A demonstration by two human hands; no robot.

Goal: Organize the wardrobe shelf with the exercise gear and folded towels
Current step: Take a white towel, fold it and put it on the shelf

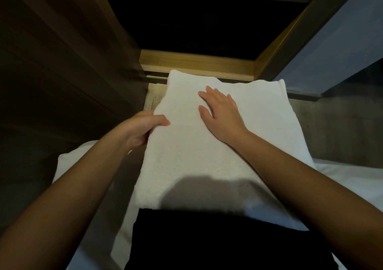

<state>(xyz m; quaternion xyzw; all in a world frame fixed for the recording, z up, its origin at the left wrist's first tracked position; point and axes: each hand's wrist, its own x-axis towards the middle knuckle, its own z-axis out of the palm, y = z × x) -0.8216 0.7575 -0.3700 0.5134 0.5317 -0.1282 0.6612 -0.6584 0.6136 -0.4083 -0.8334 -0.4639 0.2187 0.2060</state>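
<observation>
A folded white towel (207, 145) lies on a white bed (352, 182) in front of the open wardrobe (196, 60). The left hand (141, 128) pinches the towel's left edge, thumb on top. The right hand (221, 114) rests flat on the towel, fingers straight.

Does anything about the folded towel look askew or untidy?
Yes. The white towel has a stepped far edge: its left part reaches farther toward the wardrobe frame than its right part, so the layers are not aligned.
</observation>
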